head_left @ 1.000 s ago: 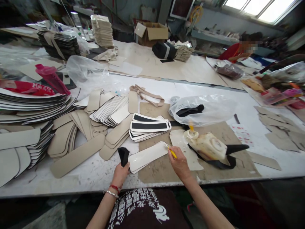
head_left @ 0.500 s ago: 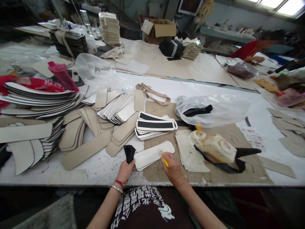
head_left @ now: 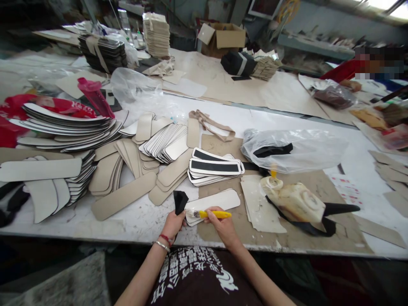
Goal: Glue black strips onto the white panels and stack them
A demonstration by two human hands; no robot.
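My right hand (head_left: 221, 227) is closed round a yellow-handled brush (head_left: 215, 214). Its bristles rest at the left end of a long white panel with rounded ends (head_left: 219, 202), which lies on another one like it. At that same left end, my left hand (head_left: 174, 223) grips a folded black strip (head_left: 180, 200) that sticks up above the fingers. Just behind lies a fanned pile of white panels with black strips (head_left: 215, 166) on them. To the right, a stained, cut-open plastic jug (head_left: 301, 202) lies on its side, with another yellow handle (head_left: 273, 172) at its mouth.
Stacks of beige panels (head_left: 124, 195) and curved white-edged pieces (head_left: 63, 127) fill the left side. A clear plastic bag (head_left: 306, 148) holding black material lies behind the jug. Stiff off-white sheets (head_left: 255, 204) lie between panel and jug. A cardboard box (head_left: 223, 38) stands at the back.
My right hand has swept the brush left along the white panel to its left end, turning the handle nearly level. My left hand still holds the black strip. The view has shifted slightly.
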